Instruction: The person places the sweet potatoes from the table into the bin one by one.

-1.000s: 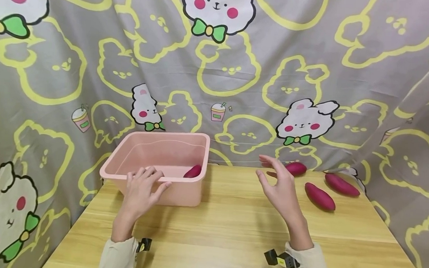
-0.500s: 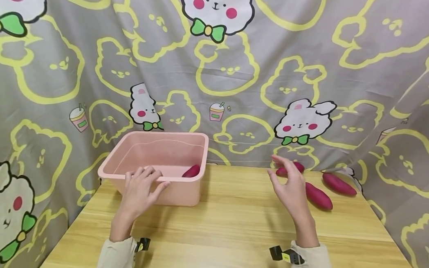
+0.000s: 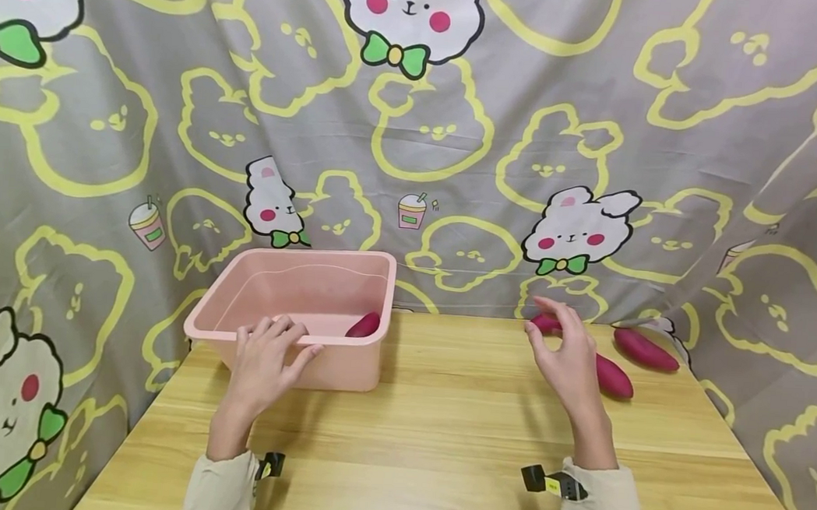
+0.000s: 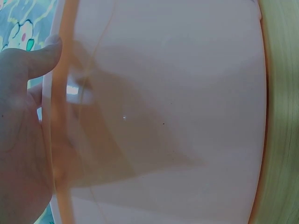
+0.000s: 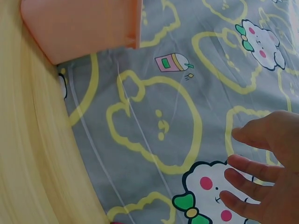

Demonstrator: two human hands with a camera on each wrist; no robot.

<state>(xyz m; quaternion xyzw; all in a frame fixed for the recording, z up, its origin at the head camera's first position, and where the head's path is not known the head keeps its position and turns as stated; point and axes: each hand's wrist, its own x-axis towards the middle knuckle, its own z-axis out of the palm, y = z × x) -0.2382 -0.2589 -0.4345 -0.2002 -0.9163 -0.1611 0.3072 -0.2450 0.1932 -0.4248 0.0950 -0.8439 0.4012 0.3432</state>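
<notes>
A pink plastic bin (image 3: 348, 368) stands on the left of the table, one purple-red sweet potato (image 3: 364, 326) at its inner right end. My left hand (image 3: 265, 359) holds the bin's near rim, fingers over it and thumb on the outer side. In the left wrist view the rim passes between the thumb (image 4: 46, 56) and fingers. My right hand (image 3: 570, 362) hovers with nothing in it, thumb and fingers apart. Behind it, partly hidden, lie a sweet potato (image 3: 543, 322) at the table's back edge and another sweet potato (image 3: 615, 377). A third sweet potato (image 3: 646, 350) lies further right.
The wooden table (image 3: 439, 444) ends at the back against a grey curtain (image 3: 450, 156) with yellow outlines and white rabbit figures. The curtain also hangs along both sides. Black wrist devices (image 3: 554, 484) sit at the sleeves.
My right hand has moved right, now covering part of the middle sweet potato, and its thumb and fingers have come a little closer together. My left hand stays on the bin's rim.
</notes>
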